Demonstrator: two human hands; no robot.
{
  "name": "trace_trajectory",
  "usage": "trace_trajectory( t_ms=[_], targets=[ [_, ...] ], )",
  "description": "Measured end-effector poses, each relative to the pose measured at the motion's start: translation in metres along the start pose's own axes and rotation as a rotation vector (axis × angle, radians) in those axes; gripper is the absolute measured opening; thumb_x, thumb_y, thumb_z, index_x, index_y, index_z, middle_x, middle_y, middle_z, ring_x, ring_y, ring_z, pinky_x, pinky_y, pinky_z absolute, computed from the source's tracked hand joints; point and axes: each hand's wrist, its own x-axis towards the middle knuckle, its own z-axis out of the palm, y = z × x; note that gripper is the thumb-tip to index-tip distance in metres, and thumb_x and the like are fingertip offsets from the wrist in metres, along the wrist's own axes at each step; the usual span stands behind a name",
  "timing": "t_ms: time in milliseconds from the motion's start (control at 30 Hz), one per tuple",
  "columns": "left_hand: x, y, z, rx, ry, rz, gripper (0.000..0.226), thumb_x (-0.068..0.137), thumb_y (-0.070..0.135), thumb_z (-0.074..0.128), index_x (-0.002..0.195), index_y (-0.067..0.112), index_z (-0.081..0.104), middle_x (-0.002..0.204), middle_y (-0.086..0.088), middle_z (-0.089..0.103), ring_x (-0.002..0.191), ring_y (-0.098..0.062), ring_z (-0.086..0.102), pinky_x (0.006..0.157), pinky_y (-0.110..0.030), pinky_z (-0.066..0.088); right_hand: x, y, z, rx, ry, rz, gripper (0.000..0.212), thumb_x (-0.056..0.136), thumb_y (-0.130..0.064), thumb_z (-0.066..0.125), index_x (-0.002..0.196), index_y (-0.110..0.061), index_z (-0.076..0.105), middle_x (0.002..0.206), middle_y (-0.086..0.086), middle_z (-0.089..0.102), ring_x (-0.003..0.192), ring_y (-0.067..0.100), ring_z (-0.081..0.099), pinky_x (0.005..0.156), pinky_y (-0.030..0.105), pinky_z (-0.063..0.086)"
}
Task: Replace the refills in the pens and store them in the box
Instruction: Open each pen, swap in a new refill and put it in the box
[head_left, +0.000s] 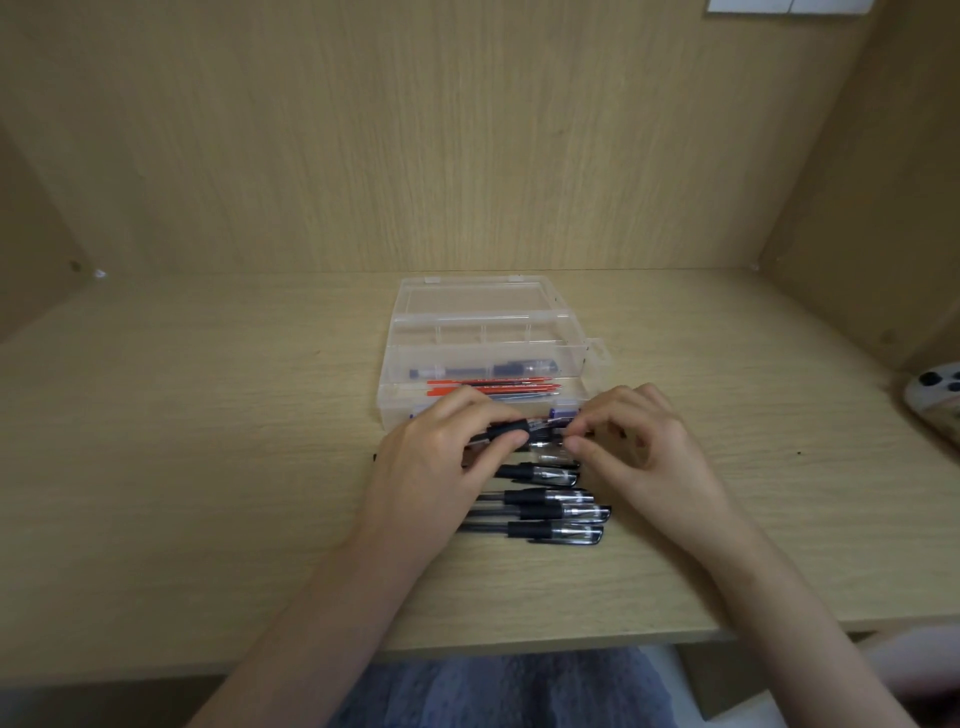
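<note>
A clear plastic box (483, 332) stands open on the wooden desk (208, 441), its lid folded back. Inside lie a dark pen (483, 371) and several red refills (493, 387). My left hand (441, 457) grips a black-gripped pen (511, 430) just in front of the box. My right hand (639, 447) pinches the tip end of that same pen with thumb and forefinger. Below the hands, several black pens with clear caps (550, 512) lie side by side on the desk; some are partly hidden by my hands.
Wooden walls enclose the desk at the back and on both sides. A pale object with dark spots (935, 402) lies at the right edge. The desk's front edge (467, 654) runs just above my lap.
</note>
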Motion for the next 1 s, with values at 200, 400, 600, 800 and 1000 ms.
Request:
trace_trajectory(
  t_ms=[200,400,600,800,1000],
  targets=[
    [0.0,0.0,0.0,0.004,-0.023,0.016,0.025,0.087,0.042,0.052,0.099,0.027,0.067,0.092,0.017,0.058,0.079,-0.002,0.058,0.059,-0.027,0.052,-0.001,0.0,0.002,-0.032,-0.086,-0.001,0.01,0.075,-0.036,0.072,0.083,-0.033,0.068,0.089,-0.017,0.06,0.098,0.005,0.044,0.086,0.014,0.032],
    [0.0,0.002,0.001,0.005,-0.07,0.039,0.023,0.088,0.039,0.055,0.102,0.025,0.067,0.093,0.015,0.058,0.08,-0.002,0.058,0.06,-0.027,0.053,0.0,-0.007,-0.002,0.131,-0.01,0.029,0.026,0.072,-0.044,0.067,0.091,-0.025,0.072,0.092,-0.014,0.065,0.098,0.007,0.047,0.082,0.011,0.032],
    [-0.001,0.002,0.001,-0.013,-0.082,0.054,0.029,0.087,0.046,0.05,0.103,0.029,0.067,0.093,0.018,0.058,0.078,-0.001,0.057,0.06,-0.027,0.051,0.001,-0.011,-0.005,0.374,-0.026,0.074,0.011,0.073,-0.028,0.072,0.083,-0.024,0.074,0.084,-0.009,0.067,0.085,0.008,0.05,0.074,0.015,0.034],
    [-0.001,0.004,0.001,-0.021,-0.09,0.069,0.028,0.088,0.045,0.05,0.103,0.029,0.067,0.092,0.019,0.058,0.077,0.0,0.057,0.06,-0.023,0.049,-0.001,-0.014,-0.004,0.379,-0.096,0.058,0.017,0.071,-0.031,0.079,0.086,-0.025,0.074,0.088,-0.004,0.068,0.082,0.012,0.052,0.075,0.014,0.036],
    [-0.001,0.004,0.0,-0.039,-0.075,0.041,0.025,0.088,0.044,0.05,0.102,0.03,0.066,0.092,0.019,0.057,0.079,-0.002,0.057,0.06,-0.023,0.048,-0.001,-0.014,-0.006,0.421,-0.025,0.114,0.011,0.069,-0.028,0.073,0.079,-0.023,0.074,0.078,-0.003,0.065,0.073,0.006,0.051,0.071,0.015,0.037]
  ],
)
